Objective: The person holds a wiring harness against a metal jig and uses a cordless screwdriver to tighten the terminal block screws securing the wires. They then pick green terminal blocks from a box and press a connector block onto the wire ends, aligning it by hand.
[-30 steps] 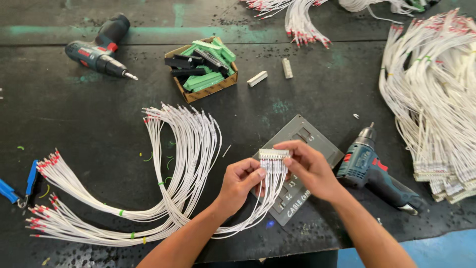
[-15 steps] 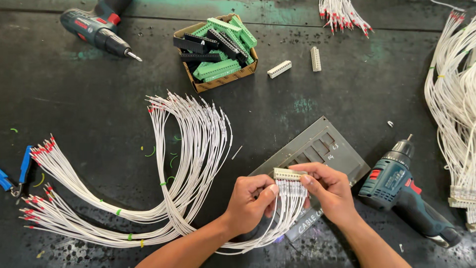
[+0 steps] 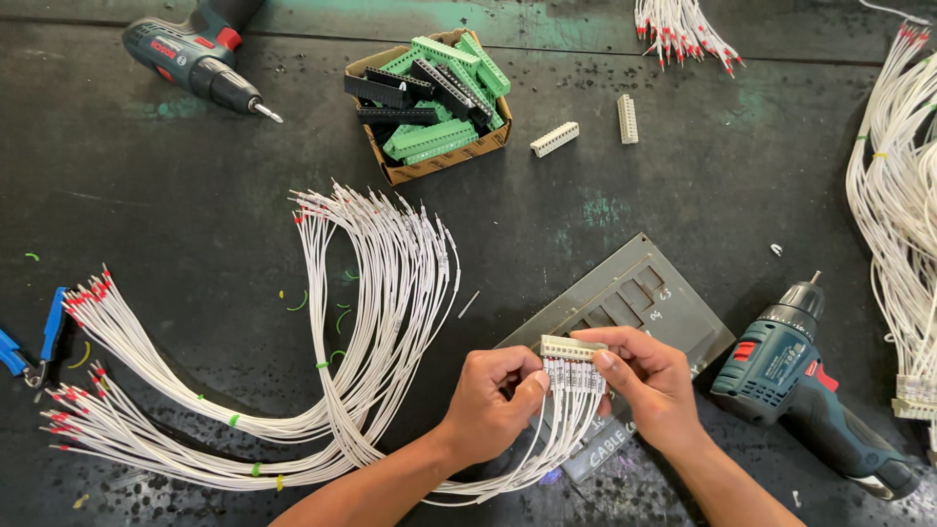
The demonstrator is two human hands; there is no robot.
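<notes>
A small cream terminal block [image 3: 572,348] with several white wires hanging from it is held between both hands low in the head view. My left hand [image 3: 491,405] pinches the wires just under its left end. On the block's right end rests my right hand [image 3: 649,385], gripping it. Beneath the hands lies a grey metal plate [image 3: 639,298]. The attached wires sweep down and left into a big bundle of white wires [image 3: 376,303] with red-tipped ends.
A blue cordless drill [image 3: 800,390] lies right of my hands, another [image 3: 195,54] at top left. A cardboard box of green and black connectors [image 3: 429,98], two loose cream blocks [image 3: 554,139], blue pliers [image 3: 29,346] and more wire bundles [image 3: 898,215] lie around.
The view has shifted, so everything on the table sits lower and further right in frame. My hands still hold the block and wires, with the fingers slightly readjusted.
</notes>
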